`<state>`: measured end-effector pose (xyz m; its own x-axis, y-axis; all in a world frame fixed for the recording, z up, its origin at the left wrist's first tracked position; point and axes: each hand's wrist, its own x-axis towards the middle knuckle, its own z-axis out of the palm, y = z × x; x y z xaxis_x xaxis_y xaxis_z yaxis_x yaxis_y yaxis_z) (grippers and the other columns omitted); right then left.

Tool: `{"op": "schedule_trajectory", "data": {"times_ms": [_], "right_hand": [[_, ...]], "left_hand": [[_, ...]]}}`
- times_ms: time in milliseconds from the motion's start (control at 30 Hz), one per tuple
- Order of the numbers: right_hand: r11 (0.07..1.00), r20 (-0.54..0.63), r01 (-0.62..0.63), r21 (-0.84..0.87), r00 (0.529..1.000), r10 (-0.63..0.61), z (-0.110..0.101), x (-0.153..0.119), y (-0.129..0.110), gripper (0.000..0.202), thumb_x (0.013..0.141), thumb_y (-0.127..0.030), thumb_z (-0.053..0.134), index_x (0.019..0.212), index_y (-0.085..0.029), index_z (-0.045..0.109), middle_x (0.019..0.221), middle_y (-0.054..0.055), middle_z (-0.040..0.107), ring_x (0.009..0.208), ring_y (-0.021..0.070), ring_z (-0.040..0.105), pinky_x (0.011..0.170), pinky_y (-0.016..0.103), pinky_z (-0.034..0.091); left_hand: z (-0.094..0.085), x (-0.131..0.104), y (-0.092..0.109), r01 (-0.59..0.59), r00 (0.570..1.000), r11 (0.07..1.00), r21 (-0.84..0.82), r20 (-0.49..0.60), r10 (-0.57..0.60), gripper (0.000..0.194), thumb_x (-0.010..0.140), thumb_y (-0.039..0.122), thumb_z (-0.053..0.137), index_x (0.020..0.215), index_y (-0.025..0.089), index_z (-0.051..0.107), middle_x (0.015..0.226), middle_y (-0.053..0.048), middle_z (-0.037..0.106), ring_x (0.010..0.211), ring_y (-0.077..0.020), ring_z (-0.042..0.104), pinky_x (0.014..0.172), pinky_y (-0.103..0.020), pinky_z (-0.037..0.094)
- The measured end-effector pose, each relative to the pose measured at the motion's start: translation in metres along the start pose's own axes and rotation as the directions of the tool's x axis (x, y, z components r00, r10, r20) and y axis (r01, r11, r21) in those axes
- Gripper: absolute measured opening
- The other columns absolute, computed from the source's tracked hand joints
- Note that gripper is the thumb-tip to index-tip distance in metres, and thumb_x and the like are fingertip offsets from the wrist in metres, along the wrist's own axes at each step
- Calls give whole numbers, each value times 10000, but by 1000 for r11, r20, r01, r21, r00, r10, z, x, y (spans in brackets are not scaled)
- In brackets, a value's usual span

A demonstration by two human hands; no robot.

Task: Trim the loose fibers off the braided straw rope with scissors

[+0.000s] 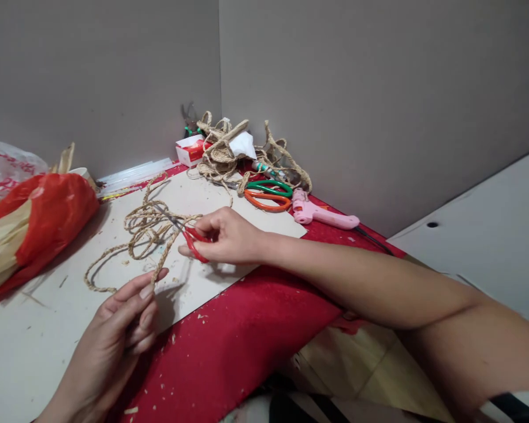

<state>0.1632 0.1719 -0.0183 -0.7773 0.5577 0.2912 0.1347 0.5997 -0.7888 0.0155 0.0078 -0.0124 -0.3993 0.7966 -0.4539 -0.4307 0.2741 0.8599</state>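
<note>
My left hand (pixel 127 317) pinches the end of a braided straw cord (pixel 161 261) between thumb and fingers. From there the cord runs up toward the scissors and on into a loose tangle of coils on the pale board. In my right hand (pixel 229 235) is a pair of red-handled scissors (pixel 196 244), with my fingers in the handle loops. The blades point left at the cord near the coils. Whether they touch the cord, I cannot tell.
A red plastic bag (pixel 62 211) of pale straw lies at left. Behind are more braided cords (pixel 223 150), a red-and-white box (pixel 189 150), green-and-orange-handled scissors (pixel 268 195) and a pink glue gun (pixel 321 214). Grey walls (pixel 357 88) close the corner; red cloth (pixel 233 329) covers the table under the pale board (pixel 26 346).
</note>
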Motion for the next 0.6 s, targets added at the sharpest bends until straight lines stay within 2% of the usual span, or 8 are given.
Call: {"op": "schedule_trajectory", "data": {"times_ms": [67,133,233,400,500,600], "right_hand": [[964,79,94,-250,994,-77,-3,-9,-12,390,735,-430,587,499,-152,449,478,-53,396,496,51,315,522,233,234],[862,167,199,-467,977,-135,-3,-17,-22,331,722,-425,585,544,-150,532,539,-14,530,513,72,381,527,255,218],[712,228,271,-648,961,-157,0,-24,-29,355,765,-469,517,644,-154,629,663,49,649,559,128,509,521,278,192],[616,254,276,-738,959,-125,2,-26,-32,410,809,-486,458,727,-152,681,732,84,692,614,200,608,509,287,190],[615,269,277,-738,957,-108,2,-27,-34,396,823,-465,464,755,-149,692,763,95,701,637,211,621,509,290,188],[652,330,285,-703,942,-56,0,-27,-37,336,850,-396,472,764,-157,692,764,86,704,623,180,605,511,292,175]], "left_hand": [[-1,2,1,-35,998,999,-25,-49,34,357,652,262,803,986,175,712,495,84,369,422,-24,210,373,-120,189],[-1,3,1,-66,993,997,-40,-100,62,315,622,254,823,909,183,715,480,86,374,412,-22,239,376,-116,218],[0,4,-2,-91,983,996,-16,-159,88,336,573,288,849,864,192,713,470,76,415,404,-24,285,385,-116,252],[-3,6,-8,-153,958,976,155,-221,185,408,575,339,842,938,201,716,512,39,527,434,-46,377,407,-122,286],[-7,7,-12,-188,943,952,240,-226,243,424,617,386,814,989,208,715,517,41,532,445,-58,405,416,-133,306],[-8,5,-13,-203,941,936,287,-207,267,431,643,388,798,1023,203,714,540,42,529,459,-57,406,424,-133,309]]}}
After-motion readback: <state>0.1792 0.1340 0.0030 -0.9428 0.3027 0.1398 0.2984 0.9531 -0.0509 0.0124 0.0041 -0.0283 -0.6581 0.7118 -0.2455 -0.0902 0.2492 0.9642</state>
